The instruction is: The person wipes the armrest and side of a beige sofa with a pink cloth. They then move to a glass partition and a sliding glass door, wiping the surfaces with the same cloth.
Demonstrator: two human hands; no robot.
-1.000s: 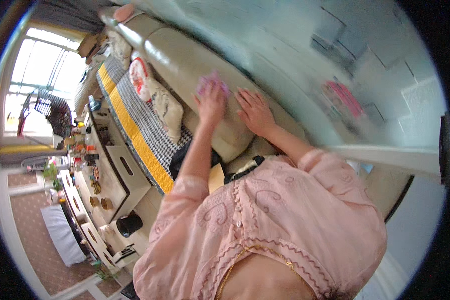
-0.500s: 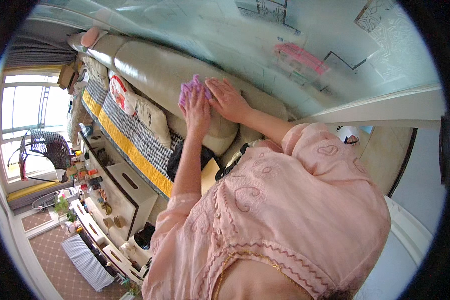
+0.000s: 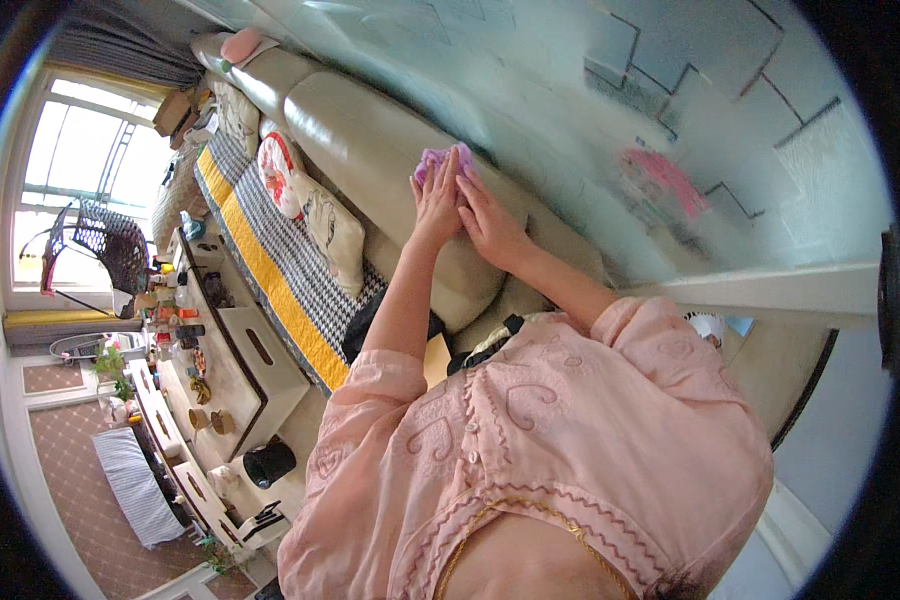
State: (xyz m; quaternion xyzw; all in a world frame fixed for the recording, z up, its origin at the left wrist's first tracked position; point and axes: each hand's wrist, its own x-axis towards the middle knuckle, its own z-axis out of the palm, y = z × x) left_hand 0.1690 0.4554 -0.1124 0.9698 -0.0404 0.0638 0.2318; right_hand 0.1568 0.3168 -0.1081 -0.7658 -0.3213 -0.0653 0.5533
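Observation:
A crumpled purple cloth (image 3: 429, 162) lies on top of the beige leather sofa back (image 3: 365, 130). My left hand (image 3: 438, 208) covers most of it, fingers pressed down over the cloth and partly hiding it. Right up against that hand is my right hand (image 3: 492, 226), its fingers stretched out flat and their tips touching the left hand's side by the cloth's edge. Whether any cloth lies beneath the right fingers cannot be seen.
Beyond the sofa back rises a pale blue patterned wall panel (image 3: 570, 130). Cushions (image 3: 330, 235) rest on the seat over a checked, yellow-striped cover (image 3: 270, 285). At left stand a cluttered coffee table (image 3: 250, 400), a black bin (image 3: 269, 464) and a wicker chair (image 3: 110, 240).
The whole view has shifted. My right hand has come in from beside the left one, and the two now lie together at the cloth.

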